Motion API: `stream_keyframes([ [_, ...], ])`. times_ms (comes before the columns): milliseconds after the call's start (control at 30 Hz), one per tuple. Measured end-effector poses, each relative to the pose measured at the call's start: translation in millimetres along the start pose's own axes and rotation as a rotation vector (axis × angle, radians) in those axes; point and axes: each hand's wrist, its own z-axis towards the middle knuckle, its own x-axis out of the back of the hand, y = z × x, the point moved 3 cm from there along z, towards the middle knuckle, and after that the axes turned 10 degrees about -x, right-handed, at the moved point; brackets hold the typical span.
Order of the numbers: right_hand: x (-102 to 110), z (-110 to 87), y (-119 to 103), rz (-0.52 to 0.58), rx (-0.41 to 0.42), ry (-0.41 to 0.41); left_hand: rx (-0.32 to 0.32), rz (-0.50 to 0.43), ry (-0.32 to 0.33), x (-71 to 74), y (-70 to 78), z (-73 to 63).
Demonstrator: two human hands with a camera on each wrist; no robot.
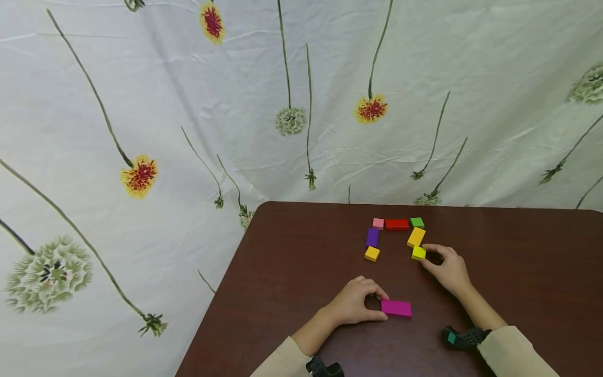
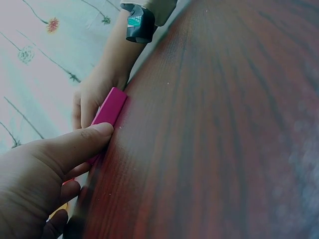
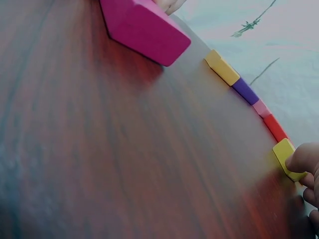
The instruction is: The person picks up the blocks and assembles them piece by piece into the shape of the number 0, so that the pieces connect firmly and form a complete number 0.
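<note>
The left hand (image 1: 355, 302) pinches the magenta block (image 1: 396, 309) by 1 end, while the right hand (image 1: 451, 271) pinches the yellow block (image 1: 418, 253), seemingly to steady it beside the longer orange block (image 1: 416, 237).

Table (image 1: 282, 272) wood-grained, faintly glossy; magenta block (image 1: 396, 309) smooth; backdrop (image 1: 245, 104) creased cloth.

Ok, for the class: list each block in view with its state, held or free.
Magenta block: held, left fingers
Lime block: held, right fingers
Long golden block: free
Green block: free
Red block: free
Pink block: free
Purple block: free
Short golden block: free
</note>
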Motion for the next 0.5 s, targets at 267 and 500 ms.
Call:
stream_keyframes([
  [267, 0.2, -1.1, 4.6, 0.009, 0.019, 0.058, -0.003, -0.008, 0.000, -1.7, -1.3, -0.4],
  [500, 4.1, -14.4, 3.4, -0.012, 0.044, 0.066, -0.009, -0.003, 0.007, -1.2, -3.0, -1.0],
])
